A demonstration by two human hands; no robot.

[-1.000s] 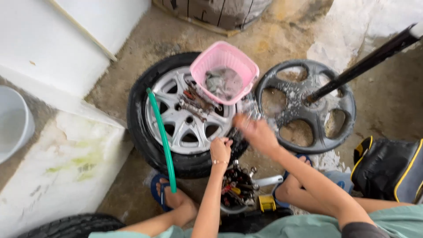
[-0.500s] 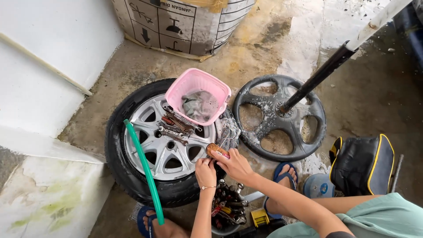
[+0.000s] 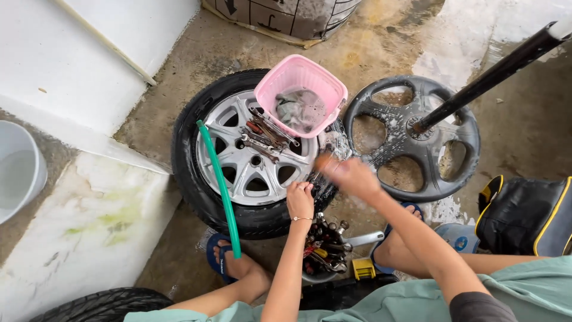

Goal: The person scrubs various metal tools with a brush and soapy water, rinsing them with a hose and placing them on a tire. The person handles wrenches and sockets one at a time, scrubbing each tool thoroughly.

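Note:
My left hand is closed on a small dark wet part at the near edge of a tyre that lies flat with a silver alloy wheel in it. My right hand is motion-blurred just to the right and grips a small brown object over the dark part. Water sprays around both hands. On the wheel stand a pink basket holding grey water and several wrenches. A green hose lies across the tyre.
A black soapy wheel cover lies to the right with a black pole on it. A tub of tools sits between my feet. A black and yellow bag, white bucket, barrel and second tyre surround me.
The camera has shifted and the view steadied on the tyre. My right hand swung out toward the wheel cover, came back to the left hand, and now moves fast beside it.

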